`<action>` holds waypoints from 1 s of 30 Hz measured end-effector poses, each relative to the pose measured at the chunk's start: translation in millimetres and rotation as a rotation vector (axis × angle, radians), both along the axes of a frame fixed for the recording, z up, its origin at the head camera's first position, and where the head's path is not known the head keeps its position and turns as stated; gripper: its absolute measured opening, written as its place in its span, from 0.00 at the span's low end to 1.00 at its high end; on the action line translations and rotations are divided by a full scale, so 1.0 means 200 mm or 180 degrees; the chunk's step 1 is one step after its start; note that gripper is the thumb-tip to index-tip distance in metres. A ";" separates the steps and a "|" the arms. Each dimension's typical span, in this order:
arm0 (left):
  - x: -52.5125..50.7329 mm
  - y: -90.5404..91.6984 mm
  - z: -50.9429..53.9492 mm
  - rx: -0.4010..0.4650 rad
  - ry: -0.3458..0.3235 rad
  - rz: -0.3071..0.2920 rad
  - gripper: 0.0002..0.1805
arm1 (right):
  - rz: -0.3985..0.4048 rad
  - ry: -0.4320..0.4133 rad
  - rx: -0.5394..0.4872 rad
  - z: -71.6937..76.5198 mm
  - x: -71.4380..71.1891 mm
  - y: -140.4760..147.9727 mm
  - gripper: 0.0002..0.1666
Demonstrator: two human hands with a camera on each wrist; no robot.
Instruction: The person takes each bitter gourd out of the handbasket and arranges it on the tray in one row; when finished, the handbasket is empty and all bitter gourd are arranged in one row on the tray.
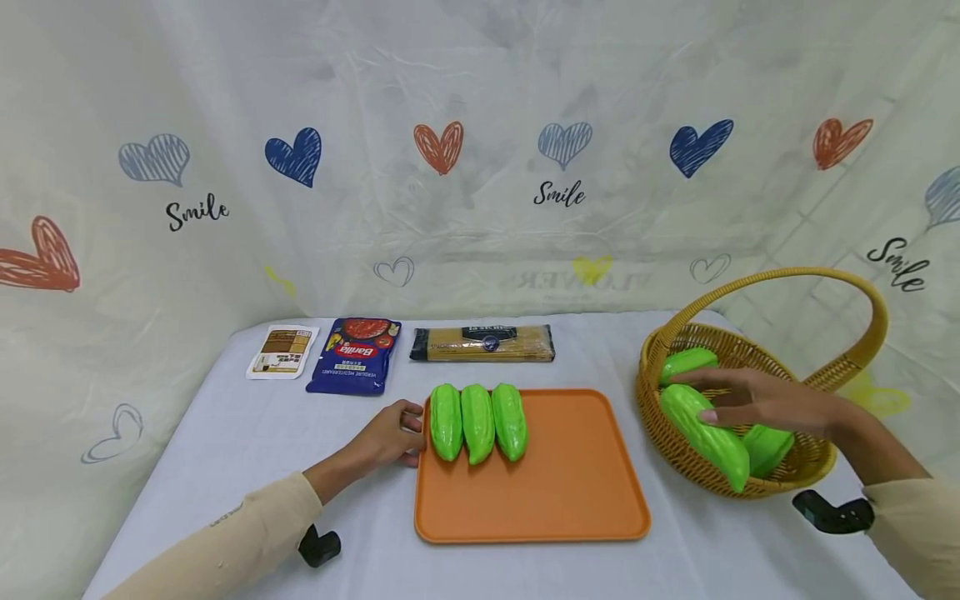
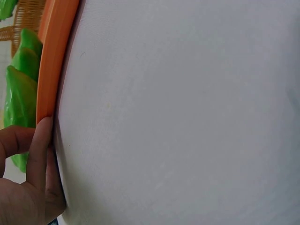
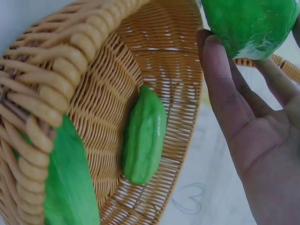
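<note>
My left hand (image 1: pixel 386 435) grips the left rim of an orange tray (image 1: pixel 555 492); in the left wrist view its fingers (image 2: pixel 40 150) are at the rim. Three green bitter melons (image 1: pixel 478 423) lie side by side in the tray's upper left. On the right, my right hand (image 1: pixel 757 400) holds another bitter melon (image 1: pixel 705 435) over a wicker basket (image 1: pixel 675 454). The right wrist view shows that melon (image 3: pixel 253 23) between the fingers and thumb, partly out of frame. Two more bitter melons lie in the basket, one at the back (image 1: pixel 688 363) and one nearer the front (image 1: pixel 768 450).
Behind the tray lie a pack of spaghetti (image 1: pixel 483 343), a blue sauce pouch (image 1: pixel 356 356) and a small white and brown packet (image 1: pixel 282 352). The basket's tall handle (image 1: pixel 795 273) arches beside my right forearm. A printed cloth (image 1: pixel 480 217) hangs behind the white table.
</note>
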State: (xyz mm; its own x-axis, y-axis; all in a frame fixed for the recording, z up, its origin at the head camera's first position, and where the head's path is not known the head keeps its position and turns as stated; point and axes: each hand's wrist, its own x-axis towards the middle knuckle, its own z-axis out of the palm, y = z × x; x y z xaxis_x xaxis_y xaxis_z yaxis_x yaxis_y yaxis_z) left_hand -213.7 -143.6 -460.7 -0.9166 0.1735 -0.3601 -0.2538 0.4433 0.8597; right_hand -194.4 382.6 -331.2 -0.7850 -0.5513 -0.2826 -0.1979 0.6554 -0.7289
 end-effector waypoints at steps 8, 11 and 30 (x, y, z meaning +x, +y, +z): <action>-0.01 0.00 -0.01 0.0011 -0.0018 0.0005 0.30 | -0.0080 -0.0047 0.0017 -0.01 0.02 -0.04 0.33; -0.01 0.00 0.00 0.0017 -0.0010 0.0012 0.31 | -0.0074 -0.0011 0.0064 -0.01 0.02 -0.06 0.33; 0.00 0.00 -0.01 0.0049 -0.0001 0.0003 0.31 | -0.0008 0.0239 0.0126 -0.03 0.03 -0.18 0.31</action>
State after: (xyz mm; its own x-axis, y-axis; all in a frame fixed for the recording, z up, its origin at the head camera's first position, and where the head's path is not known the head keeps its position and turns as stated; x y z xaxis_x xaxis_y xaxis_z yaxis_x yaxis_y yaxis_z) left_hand -214.4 -143.6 -461.7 -0.9167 0.1782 -0.3578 -0.2546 0.4298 0.8663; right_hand -188.7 346.3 -338.1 -0.8062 -0.5387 -0.2445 -0.2493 0.6841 -0.6855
